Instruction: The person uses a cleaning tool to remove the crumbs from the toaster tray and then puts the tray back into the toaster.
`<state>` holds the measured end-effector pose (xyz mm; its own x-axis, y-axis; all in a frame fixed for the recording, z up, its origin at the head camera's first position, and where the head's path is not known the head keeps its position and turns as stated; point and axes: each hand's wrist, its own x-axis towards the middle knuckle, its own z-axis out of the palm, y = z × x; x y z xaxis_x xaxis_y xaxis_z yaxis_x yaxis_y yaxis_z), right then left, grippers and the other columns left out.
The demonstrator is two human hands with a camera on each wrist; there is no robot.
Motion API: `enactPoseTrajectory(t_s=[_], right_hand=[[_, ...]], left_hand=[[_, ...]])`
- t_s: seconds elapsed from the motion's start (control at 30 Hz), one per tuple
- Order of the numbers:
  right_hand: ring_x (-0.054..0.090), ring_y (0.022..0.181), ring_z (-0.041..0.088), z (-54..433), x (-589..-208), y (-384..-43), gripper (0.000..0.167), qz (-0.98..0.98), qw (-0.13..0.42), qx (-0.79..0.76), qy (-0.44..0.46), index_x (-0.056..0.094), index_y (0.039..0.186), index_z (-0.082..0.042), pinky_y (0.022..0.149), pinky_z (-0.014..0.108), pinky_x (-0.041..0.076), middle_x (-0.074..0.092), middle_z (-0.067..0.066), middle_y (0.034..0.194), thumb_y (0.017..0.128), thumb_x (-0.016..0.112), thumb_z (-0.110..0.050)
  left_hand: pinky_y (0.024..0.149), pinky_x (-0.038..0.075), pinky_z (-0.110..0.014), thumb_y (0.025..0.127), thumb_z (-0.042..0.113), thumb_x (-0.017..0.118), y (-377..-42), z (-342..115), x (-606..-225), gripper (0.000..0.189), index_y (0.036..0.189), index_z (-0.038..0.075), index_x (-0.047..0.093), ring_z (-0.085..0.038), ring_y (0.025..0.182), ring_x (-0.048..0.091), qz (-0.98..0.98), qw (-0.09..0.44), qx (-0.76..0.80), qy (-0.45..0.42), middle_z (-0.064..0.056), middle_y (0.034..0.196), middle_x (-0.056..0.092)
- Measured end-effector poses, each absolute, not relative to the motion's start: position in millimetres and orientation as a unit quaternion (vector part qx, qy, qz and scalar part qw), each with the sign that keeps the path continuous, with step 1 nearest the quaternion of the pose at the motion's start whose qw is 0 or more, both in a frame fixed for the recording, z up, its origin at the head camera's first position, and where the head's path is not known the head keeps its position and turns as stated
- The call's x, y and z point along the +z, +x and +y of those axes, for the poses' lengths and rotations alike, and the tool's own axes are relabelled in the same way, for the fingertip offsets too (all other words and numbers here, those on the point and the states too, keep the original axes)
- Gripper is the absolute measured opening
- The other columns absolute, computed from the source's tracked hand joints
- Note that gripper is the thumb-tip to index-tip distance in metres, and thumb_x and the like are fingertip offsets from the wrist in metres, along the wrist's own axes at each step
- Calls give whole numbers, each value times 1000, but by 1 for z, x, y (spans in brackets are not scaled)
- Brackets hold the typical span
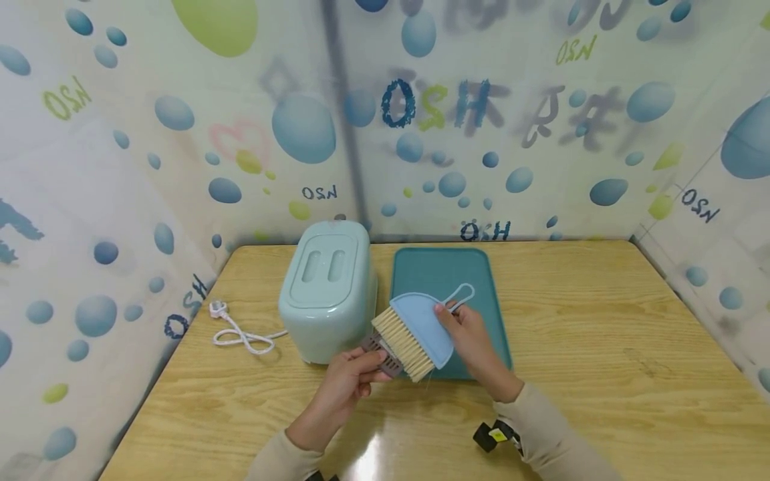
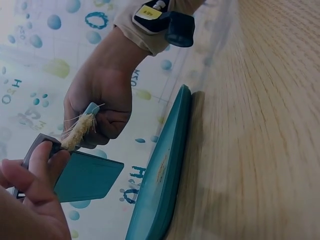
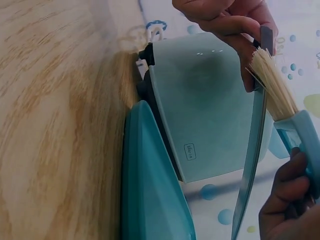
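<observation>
My right hand (image 1: 475,341) grips a light-blue hand brush (image 1: 424,321) with beige bristles and a looped handle. The bristles touch or lie just over a grey-brown slotted crumb tray (image 1: 373,344), which my left hand (image 1: 345,387) pinches by its edge between thumb and fingers. In the right wrist view the crumb tray (image 3: 252,160) is seen edge-on, with the brush bristles (image 3: 275,85) against its grey end. Both are held above the table, in front of a pale green toaster (image 1: 327,287) and the near left part of a teal serving tray (image 1: 442,267).
The toaster's white cord and plug (image 1: 240,331) lie at its left on the wooden table (image 1: 601,321). Small brownish crumbs (image 2: 162,169) show on the serving tray. A patterned curtain (image 1: 517,153) stands behind the table and along its sides.
</observation>
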<state>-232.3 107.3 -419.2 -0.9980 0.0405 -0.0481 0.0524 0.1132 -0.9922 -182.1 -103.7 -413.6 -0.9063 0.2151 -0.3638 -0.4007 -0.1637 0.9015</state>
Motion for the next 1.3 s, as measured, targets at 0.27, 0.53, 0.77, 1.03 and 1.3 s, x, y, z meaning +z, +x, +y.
enactPoseTrajectory(t_s=[0.27,0.53,0.77,1.03,1.3], right_hand=[[56,61,5,110,-424,-232,24,748,1,-664,11,54,97,4,56,23,48,58,-1,70,99,54,-20],[46,56,4,115,-423,-238,24,775,-59,-629,0,55,93,6,51,21,40,47,0,63,98,56,-17],[41,53,3,121,-425,-243,21,793,-101,-600,-19,56,95,8,49,20,37,45,1,62,97,56,-13],[38,54,0,130,-432,-248,20,819,-161,-549,-45,56,90,6,51,20,34,43,0,63,96,58,-13],[35,53,0,138,-437,-251,25,823,-191,-532,-53,56,88,5,49,20,32,41,-1,62,96,60,-18]], left_hand=[[47,30,-14,91,13,59,-181,-103,-416,8,92,15,67,4,60,65,613,202,760,-77,11,67,72],[47,30,-15,91,13,59,-182,-103,-417,9,95,13,67,4,60,64,614,207,758,-73,11,66,72],[48,30,-15,91,12,58,-183,-103,-417,9,90,15,67,3,60,65,620,205,753,-78,11,66,72],[49,29,-15,90,12,58,-183,-104,-417,10,92,14,67,3,61,65,624,207,750,-74,12,67,72],[48,29,-15,89,11,58,-182,-104,-418,12,96,11,68,3,61,65,626,208,748,-72,11,67,72]])
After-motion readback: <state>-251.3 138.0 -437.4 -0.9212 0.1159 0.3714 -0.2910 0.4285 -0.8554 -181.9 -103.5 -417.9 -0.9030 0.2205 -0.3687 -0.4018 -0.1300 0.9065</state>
